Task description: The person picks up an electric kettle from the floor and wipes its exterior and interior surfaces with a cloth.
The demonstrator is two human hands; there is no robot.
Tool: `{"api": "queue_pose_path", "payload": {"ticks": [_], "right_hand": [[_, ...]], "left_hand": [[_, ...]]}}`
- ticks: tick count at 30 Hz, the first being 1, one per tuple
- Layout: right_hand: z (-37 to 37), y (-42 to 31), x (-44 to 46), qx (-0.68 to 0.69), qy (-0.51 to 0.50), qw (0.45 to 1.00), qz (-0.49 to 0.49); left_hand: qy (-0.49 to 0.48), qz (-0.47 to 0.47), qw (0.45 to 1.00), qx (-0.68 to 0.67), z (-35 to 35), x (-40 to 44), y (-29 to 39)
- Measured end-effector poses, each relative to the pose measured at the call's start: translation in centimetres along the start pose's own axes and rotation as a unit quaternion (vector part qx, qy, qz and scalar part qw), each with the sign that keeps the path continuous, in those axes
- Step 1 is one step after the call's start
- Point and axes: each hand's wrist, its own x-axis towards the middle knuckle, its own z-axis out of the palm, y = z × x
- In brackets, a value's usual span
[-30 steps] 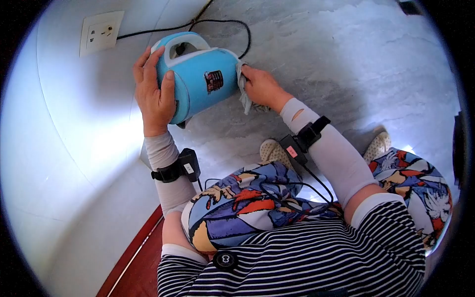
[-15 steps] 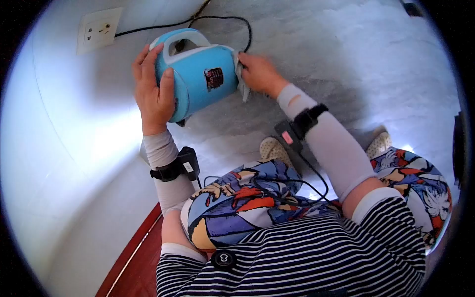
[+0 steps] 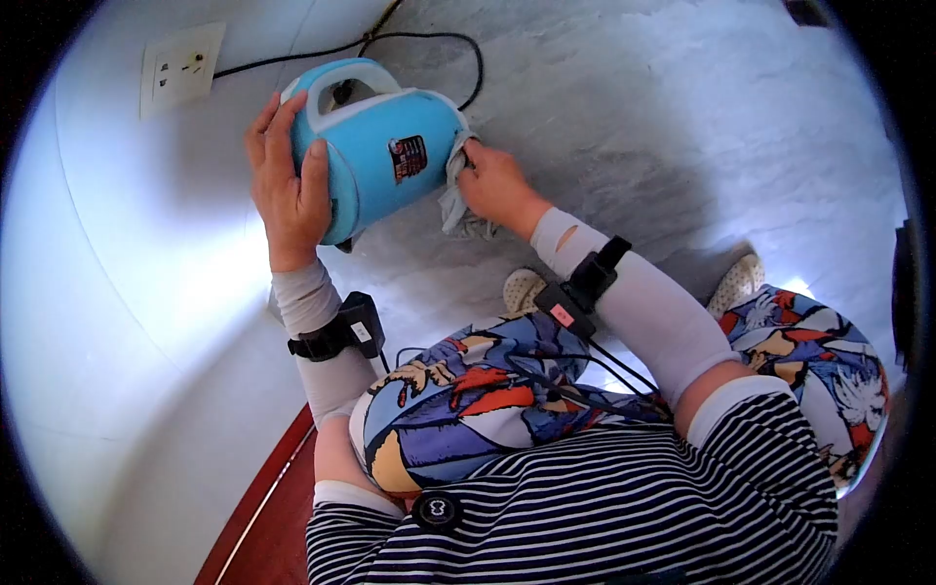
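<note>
A light-blue electric kettle point(image 3: 390, 161) with a white handle point(image 3: 369, 70) and a dark label lies tilted on its side above the grey floor. My left hand point(image 3: 290, 180) grips its left end, thumb on the near side and fingers over the top. Against the kettle's right end, my right hand point(image 3: 499, 185) pinches a thin grey cloth point(image 3: 454, 203). Loose folds of the cloth hang below my fingers, and part of it is hidden behind them.
A wall socket point(image 3: 181, 70) is at the upper left, with a black cord point(image 3: 292, 58) running from it behind the kettle. My shoes point(image 3: 524, 290) stand on the marbled floor point(image 3: 624, 117). A red edge point(image 3: 258, 497) runs along the lower left.
My right hand and the cloth have moved down along the kettle's right end. The kettle and my left hand appear slightly farther left.
</note>
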Motion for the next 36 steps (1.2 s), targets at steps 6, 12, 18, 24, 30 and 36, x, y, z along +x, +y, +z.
{"api": "queue_pose_path", "payload": {"ticks": [6, 12, 18, 24, 30, 36], "right_hand": [[0.4, 0.2, 0.5, 0.029, 0.066, 0.996, -0.052], [-1.0, 0.7, 2.8, -0.009, 0.093, 0.989, -0.112], [2.8, 1.2, -3.8, 0.000, 0.020, 0.997, -0.076], [2.5, -0.3, -1.7, 0.038, -0.063, 0.997, 0.027], [0.1, 0.6, -0.6, 0.109, 0.084, 0.990, 0.029], [-1.0, -0.2, 3.6, 0.059, 0.089, 0.991, -0.077]], "left_hand": [[-0.006, 0.001, 1.000, -0.002, -0.1, 0.3, 0.0], [0.000, 0.025, 1.000, 0.005, -0.7, 0.4, 0.5], [-0.005, -0.003, 1.000, -0.012, -0.1, 0.3, 0.1], [0.013, 0.028, 0.999, 0.008, -0.7, 0.2, 0.0], [-0.008, -0.005, 1.000, -0.019, -0.2, -0.1, -0.4], [0.018, -0.001, 1.000, -0.002, -0.4, 0.1, -0.2]]}}
